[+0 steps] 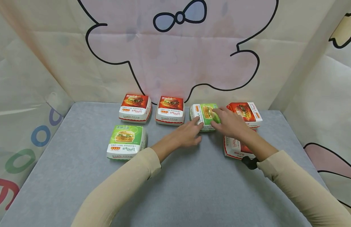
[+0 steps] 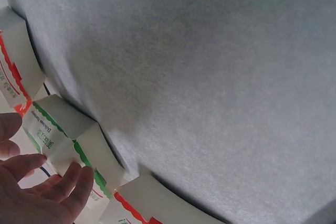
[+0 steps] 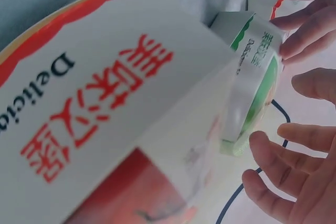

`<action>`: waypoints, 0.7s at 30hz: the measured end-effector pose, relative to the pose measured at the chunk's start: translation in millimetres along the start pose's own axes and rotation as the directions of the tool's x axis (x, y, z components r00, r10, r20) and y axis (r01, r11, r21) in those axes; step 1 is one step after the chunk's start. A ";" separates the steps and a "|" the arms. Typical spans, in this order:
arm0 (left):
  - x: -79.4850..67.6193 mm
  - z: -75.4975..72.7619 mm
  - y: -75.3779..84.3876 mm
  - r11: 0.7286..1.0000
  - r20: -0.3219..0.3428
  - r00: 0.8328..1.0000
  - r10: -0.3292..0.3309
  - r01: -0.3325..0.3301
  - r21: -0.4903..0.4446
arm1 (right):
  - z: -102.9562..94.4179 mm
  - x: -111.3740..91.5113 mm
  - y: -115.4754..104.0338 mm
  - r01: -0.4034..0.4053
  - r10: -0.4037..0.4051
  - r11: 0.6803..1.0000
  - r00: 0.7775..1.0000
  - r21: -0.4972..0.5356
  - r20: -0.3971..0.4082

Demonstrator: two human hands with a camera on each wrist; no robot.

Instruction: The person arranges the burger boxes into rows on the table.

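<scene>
A green-and-white burger box stands in the back row, between both hands. My left hand has its fingertips at the box's left and front side, fingers spread. At the right side of the same box is my right hand, its fingers loosely bent and apart, partly covering the box top. In the left wrist view, the left fingers reach over the lettered face of the green box. The right wrist view shows the right hand with relaxed fingers beside the green box.
Two red burger boxes stand in the back row to the left, with a green one in front. On the right, a red box stands behind another red box, which my right arm partly hides. Printed cloth walls surround the grey table.
</scene>
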State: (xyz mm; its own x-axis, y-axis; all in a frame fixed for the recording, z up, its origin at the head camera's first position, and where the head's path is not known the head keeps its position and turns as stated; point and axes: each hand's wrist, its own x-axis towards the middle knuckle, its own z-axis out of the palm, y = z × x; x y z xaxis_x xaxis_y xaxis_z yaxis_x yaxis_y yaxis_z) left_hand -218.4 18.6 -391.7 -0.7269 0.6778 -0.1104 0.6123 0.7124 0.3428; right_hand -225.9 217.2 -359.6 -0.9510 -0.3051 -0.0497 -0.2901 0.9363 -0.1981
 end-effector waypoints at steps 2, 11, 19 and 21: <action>0.2 0.2 0.9 1.000 0.001 1.000 -0.002 0.002 -0.001 | -0.5 -0.7 -1.4 -0.001 0.001 1.000 1.000 0.019 0.010; 1.3 0.8 1.8 1.000 0.002 1.000 -0.004 0.004 -0.025 | 2.5 1.0 -2.2 -0.013 0.011 1.000 0.997 0.023 0.071; -0.2 -0.1 2.8 0.997 0.047 0.999 -0.013 0.017 -0.080 | 3.7 3.0 -2.2 -0.006 0.007 1.000 0.996 -0.011 0.093; -1.0 -0.4 3.3 0.997 0.049 0.999 -0.007 0.010 -0.078 | 4.2 3.3 -1.9 -0.006 0.007 1.000 0.995 -0.010 0.096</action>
State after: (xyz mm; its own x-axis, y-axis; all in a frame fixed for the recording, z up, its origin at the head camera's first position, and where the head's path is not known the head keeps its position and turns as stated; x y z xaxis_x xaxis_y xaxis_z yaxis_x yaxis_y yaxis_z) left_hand -215.7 20.3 -390.1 -0.7148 0.6812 -0.1584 0.5784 0.7031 0.4137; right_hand -228.0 213.6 -363.4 -0.9385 -0.3135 -0.1447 -0.2849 0.9399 -0.1881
